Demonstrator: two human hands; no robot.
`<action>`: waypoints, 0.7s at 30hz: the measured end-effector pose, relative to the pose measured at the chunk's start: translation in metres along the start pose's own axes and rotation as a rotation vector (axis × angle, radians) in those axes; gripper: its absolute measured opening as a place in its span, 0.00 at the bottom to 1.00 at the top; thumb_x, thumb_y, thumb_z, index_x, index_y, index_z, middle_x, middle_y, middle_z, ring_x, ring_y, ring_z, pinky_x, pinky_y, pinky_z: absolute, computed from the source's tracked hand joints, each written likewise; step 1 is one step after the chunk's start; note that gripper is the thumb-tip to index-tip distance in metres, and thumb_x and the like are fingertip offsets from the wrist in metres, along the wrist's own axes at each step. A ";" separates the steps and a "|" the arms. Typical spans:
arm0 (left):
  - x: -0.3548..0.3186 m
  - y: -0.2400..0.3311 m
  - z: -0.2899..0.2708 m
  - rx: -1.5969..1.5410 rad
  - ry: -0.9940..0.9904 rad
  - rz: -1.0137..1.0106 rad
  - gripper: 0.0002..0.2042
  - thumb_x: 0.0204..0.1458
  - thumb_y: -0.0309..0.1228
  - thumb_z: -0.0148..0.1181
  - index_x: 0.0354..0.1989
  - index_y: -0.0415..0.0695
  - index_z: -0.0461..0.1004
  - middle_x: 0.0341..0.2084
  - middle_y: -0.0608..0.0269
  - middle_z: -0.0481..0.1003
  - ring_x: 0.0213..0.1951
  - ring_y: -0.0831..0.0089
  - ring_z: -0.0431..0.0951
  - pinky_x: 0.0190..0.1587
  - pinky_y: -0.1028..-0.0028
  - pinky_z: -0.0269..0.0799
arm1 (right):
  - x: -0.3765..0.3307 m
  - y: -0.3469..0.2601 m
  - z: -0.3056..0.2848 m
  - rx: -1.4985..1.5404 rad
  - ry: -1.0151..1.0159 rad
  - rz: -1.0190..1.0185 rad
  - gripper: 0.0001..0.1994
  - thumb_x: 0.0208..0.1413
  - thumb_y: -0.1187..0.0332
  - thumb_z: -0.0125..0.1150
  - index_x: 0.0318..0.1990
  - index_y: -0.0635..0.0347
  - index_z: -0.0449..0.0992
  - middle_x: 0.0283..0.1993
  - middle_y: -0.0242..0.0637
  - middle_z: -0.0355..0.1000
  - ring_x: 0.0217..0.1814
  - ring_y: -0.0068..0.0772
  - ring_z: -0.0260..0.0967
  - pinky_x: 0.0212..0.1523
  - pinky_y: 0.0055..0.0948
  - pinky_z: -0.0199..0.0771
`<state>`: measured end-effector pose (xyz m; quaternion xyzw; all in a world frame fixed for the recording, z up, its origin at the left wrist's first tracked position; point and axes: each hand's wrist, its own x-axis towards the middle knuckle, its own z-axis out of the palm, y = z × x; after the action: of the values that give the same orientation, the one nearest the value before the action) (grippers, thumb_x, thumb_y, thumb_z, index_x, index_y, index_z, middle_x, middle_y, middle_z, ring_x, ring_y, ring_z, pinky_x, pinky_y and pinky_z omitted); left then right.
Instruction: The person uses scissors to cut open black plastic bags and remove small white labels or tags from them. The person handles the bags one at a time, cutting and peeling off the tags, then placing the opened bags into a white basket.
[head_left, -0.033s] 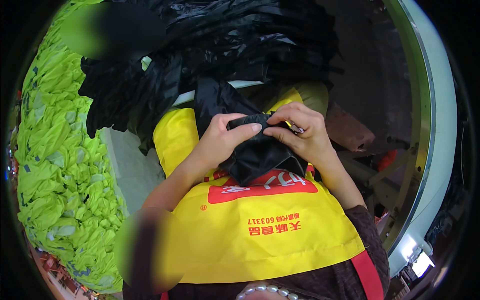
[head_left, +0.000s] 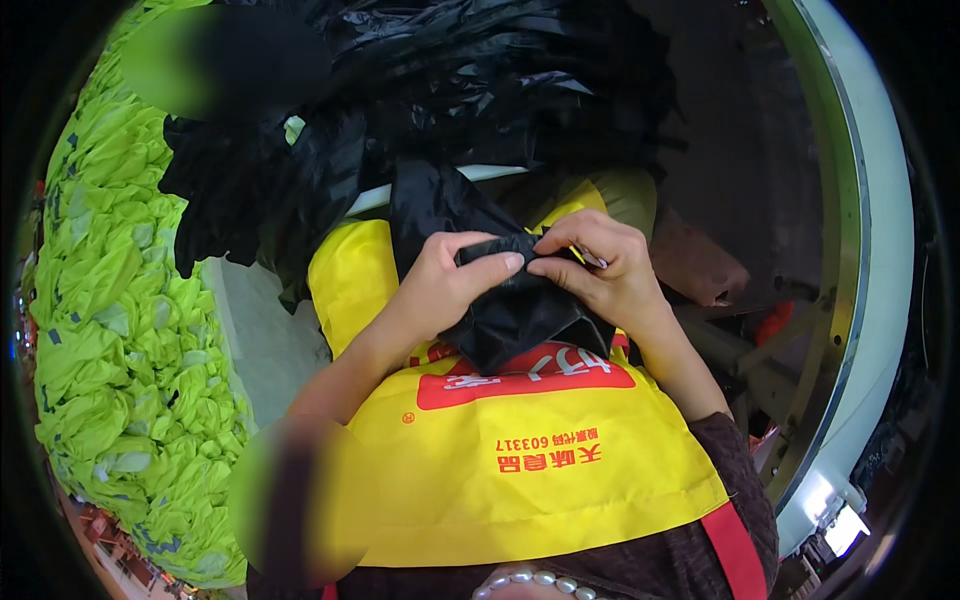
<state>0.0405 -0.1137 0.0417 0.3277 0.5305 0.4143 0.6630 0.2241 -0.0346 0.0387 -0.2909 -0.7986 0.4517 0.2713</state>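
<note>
Two hands (head_left: 440, 285), one black cloth (head_left: 520, 315)

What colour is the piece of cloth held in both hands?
Black cloth, seen best in the head view.

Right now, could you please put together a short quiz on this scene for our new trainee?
1. True or false: both hands grip the black plastic bag.
2. Which colour is the heap of bundled bags at the person's left? A) red B) neon green C) white
3. Fill in: the black bag is held over a ______ apron with a red panel.

Key:
1. True: the left hand and right hand pinch the bag's top edge, fingers meeting.
2. B: the neon green heap fills the left side.
3. Yellow: the yellow apron covers the lap. More loose black bags lie beyond.
</note>
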 end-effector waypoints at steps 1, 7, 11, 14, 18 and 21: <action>0.000 -0.001 -0.002 0.115 -0.021 0.045 0.10 0.49 0.29 0.57 0.34 0.34 0.75 0.25 0.70 0.74 0.28 0.86 0.69 0.32 0.84 0.65 | 0.000 0.001 -0.001 0.026 -0.016 0.019 0.08 0.40 0.73 0.67 0.29 0.62 0.76 0.29 0.38 0.72 0.30 0.32 0.71 0.29 0.24 0.69; -0.012 0.014 -0.017 0.303 -0.126 0.084 0.11 0.47 0.30 0.59 0.36 0.35 0.75 0.22 0.64 0.75 0.26 0.82 0.71 0.31 0.80 0.66 | 0.010 -0.013 -0.004 0.405 -0.323 0.325 0.07 0.50 0.69 0.61 0.29 0.63 0.71 0.24 0.32 0.67 0.27 0.21 0.62 0.29 0.21 0.61; -0.028 0.020 -0.035 0.358 -0.049 0.125 0.10 0.44 0.27 0.63 0.35 0.37 0.77 0.20 0.67 0.75 0.24 0.85 0.70 0.28 0.84 0.64 | 0.021 -0.008 0.010 0.482 -0.372 0.219 0.07 0.52 0.68 0.58 0.30 0.62 0.69 0.24 0.30 0.64 0.27 0.20 0.58 0.28 0.21 0.59; -0.042 0.019 -0.050 0.352 0.063 0.153 0.10 0.43 0.26 0.63 0.34 0.36 0.77 0.22 0.67 0.76 0.26 0.84 0.72 0.30 0.85 0.66 | 0.035 -0.018 0.030 0.368 -0.319 0.022 0.08 0.52 0.67 0.58 0.30 0.63 0.69 0.24 0.33 0.64 0.26 0.22 0.59 0.28 0.22 0.60; -0.048 0.023 -0.048 0.075 0.270 0.022 0.11 0.44 0.30 0.61 0.34 0.35 0.76 0.26 0.66 0.75 0.30 0.82 0.73 0.38 0.82 0.67 | 0.053 -0.028 0.041 0.377 -0.292 0.086 0.07 0.50 0.70 0.60 0.30 0.64 0.69 0.25 0.36 0.65 0.26 0.25 0.62 0.28 0.22 0.62; -0.047 0.026 -0.040 -0.067 0.328 -0.075 0.12 0.46 0.32 0.60 0.35 0.37 0.76 0.27 0.67 0.75 0.33 0.82 0.72 0.41 0.83 0.66 | 0.053 -0.034 0.035 0.285 -0.211 -0.037 0.07 0.48 0.73 0.61 0.29 0.65 0.69 0.24 0.36 0.65 0.24 0.25 0.62 0.26 0.22 0.61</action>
<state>-0.0081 -0.1444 0.0754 0.2133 0.6295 0.4545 0.5930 0.1557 -0.0307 0.0617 -0.1857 -0.7558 0.5832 0.2328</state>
